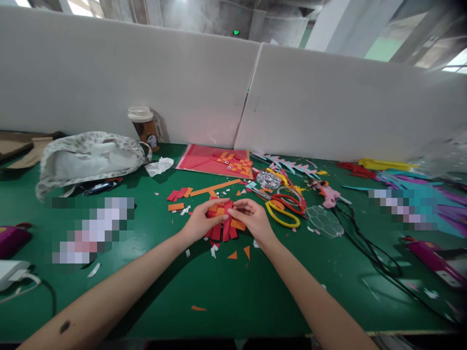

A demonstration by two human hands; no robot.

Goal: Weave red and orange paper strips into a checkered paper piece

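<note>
Between my hands lies a woven piece of red and orange paper strips (226,224), its loose strip ends fanning toward me. My left hand (204,218) pinches its left side, thumb on top. My right hand (251,216) has thumb and fingers closed on the upper right part, near one red strip. Both hands' fingertips nearly meet, and they hide part of the weave. Just left of them are short red and orange paper pieces (178,194) and an orange strip (215,187). To the right lie scissors with red handles (290,204) and scissors with yellow handles (282,216).
Behind my hands is a red sheet with a woven paper fish (235,164). A pink glue gun (330,195) with black cable and a clear palette (324,221) lie right. A patterned pouch (91,160) and lidded paper cup (145,127) stand left. Paper scraps dot the green table.
</note>
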